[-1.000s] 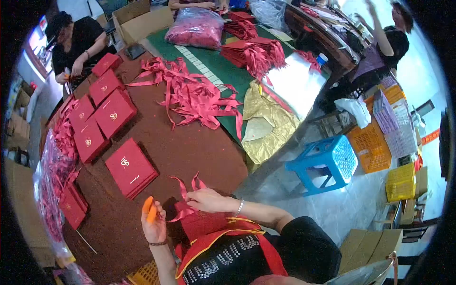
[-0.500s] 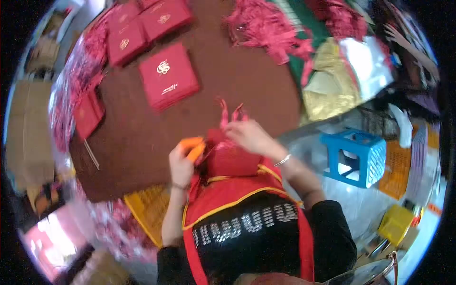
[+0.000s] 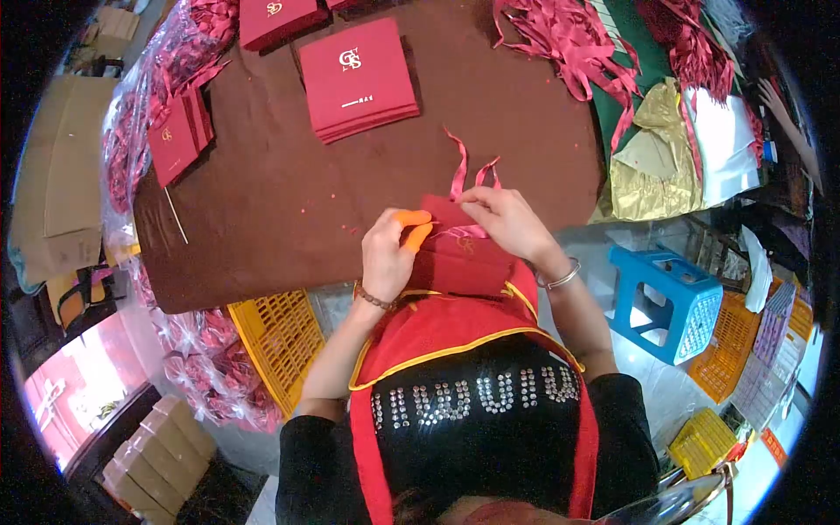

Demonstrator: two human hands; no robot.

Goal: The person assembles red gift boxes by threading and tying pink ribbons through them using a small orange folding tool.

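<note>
Red pouch held in the lap, between two hands

At the far left, pink ribbons are bundled in a clear plastic bag (image 3: 131, 149). Beside it, a few red pouches (image 3: 179, 140) are laid on the brown tablecloth (image 3: 280, 192), with a thin white stick (image 3: 177, 215) below them. A yellow crate (image 3: 278, 346) is tilted against the near table edge. The left hand (image 3: 388, 254) is held at the left side of a red pouch (image 3: 464, 262); its thumb and a finger, in orange covers (image 3: 417, 236), are kept narrowly spaced, but whether cloth is gripped cannot be told. On the table above, a neat stack of red pouches (image 3: 359, 74) is marked in gold. The pouch in hand is set over the red apron (image 3: 446, 337), its pink ribbon (image 3: 460, 171) raised in loose ends. By the ribbon's base, the right hand (image 3: 512, 223) is placed with fingertips drawn together; what is pinched cannot be made out. Farther right, loose pink ribbons (image 3: 573, 48) are heaped near gold wrapping (image 3: 652, 171), and a blue stool (image 3: 669, 306) is seen on the floor.
</note>
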